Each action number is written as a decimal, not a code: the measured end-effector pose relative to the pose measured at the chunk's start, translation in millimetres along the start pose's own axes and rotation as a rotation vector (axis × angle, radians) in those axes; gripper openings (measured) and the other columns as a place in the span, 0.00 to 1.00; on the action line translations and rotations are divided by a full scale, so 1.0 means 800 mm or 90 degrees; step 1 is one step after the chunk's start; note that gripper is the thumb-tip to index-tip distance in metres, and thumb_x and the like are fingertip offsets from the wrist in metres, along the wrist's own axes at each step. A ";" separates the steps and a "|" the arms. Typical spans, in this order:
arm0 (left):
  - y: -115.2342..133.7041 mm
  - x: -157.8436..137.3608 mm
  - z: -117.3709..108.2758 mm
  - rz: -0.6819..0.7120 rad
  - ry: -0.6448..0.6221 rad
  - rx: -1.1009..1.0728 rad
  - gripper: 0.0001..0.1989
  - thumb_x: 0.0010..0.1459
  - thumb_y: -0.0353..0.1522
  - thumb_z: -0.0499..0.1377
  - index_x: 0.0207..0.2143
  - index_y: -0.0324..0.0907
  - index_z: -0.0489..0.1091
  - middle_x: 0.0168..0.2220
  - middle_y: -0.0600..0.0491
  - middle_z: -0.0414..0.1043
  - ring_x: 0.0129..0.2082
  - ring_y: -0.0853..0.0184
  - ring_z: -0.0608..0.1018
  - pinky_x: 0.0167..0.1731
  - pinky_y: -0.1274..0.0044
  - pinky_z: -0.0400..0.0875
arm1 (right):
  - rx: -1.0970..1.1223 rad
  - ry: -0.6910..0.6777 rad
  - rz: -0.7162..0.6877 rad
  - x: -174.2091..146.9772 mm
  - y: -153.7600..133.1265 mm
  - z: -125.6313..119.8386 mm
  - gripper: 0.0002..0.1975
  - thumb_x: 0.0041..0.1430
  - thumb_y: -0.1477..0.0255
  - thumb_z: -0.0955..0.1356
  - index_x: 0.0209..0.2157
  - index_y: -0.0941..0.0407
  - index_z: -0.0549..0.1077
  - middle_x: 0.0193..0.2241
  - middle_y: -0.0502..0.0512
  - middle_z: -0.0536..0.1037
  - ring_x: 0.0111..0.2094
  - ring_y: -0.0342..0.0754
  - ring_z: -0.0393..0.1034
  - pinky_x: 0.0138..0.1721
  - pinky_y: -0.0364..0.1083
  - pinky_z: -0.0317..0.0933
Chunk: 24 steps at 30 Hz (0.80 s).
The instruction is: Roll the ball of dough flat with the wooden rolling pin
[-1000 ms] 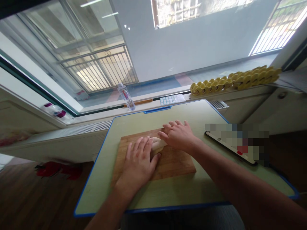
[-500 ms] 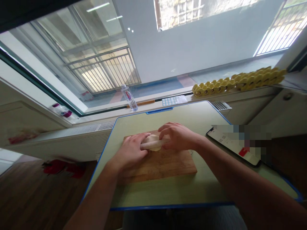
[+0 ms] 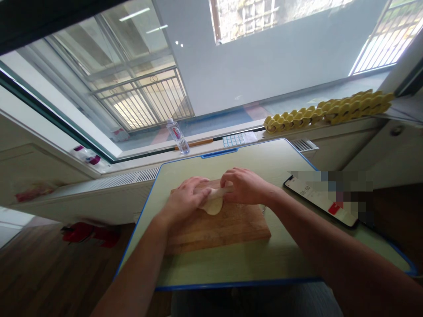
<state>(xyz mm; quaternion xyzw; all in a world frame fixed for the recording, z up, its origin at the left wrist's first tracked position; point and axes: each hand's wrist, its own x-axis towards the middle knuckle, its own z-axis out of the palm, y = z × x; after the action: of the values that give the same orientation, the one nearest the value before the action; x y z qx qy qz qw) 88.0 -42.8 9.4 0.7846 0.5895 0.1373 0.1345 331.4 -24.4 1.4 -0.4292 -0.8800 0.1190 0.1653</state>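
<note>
Head view: left hand (image 3: 187, 196) and right hand (image 3: 246, 186) grip opposite ends of a rolling pin (image 3: 218, 192) across dough (image 3: 213, 207) on a board (image 3: 224, 229).

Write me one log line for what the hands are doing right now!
left hand: on rolling pin | right hand: on rolling pin | dough: partly under rolling pin, on wooden board

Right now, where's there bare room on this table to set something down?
Bare tabletop lies between the cutting board and the near blue rim, and beyond the board toward the blue handle. Crowded: the board's far half, with left hand, right hand, dough and pale rod; the phone lies at right.
</note>
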 end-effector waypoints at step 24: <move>-0.003 -0.028 0.038 -0.020 0.016 0.240 0.28 0.75 0.42 0.37 0.70 0.52 0.62 0.73 0.53 0.61 0.72 0.58 0.62 0.71 0.54 0.52 | -0.110 -0.121 0.171 -0.005 -0.013 0.009 0.29 0.73 0.49 0.54 0.65 0.43 0.70 0.64 0.61 0.72 0.63 0.64 0.63 0.61 0.66 0.55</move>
<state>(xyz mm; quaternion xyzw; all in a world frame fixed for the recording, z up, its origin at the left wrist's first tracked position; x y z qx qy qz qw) 91.0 -65.3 -21.2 0.7850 0.6184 0.0319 -0.0201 323.2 -34.1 -2.2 -0.5421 -0.8334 0.1042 0.0269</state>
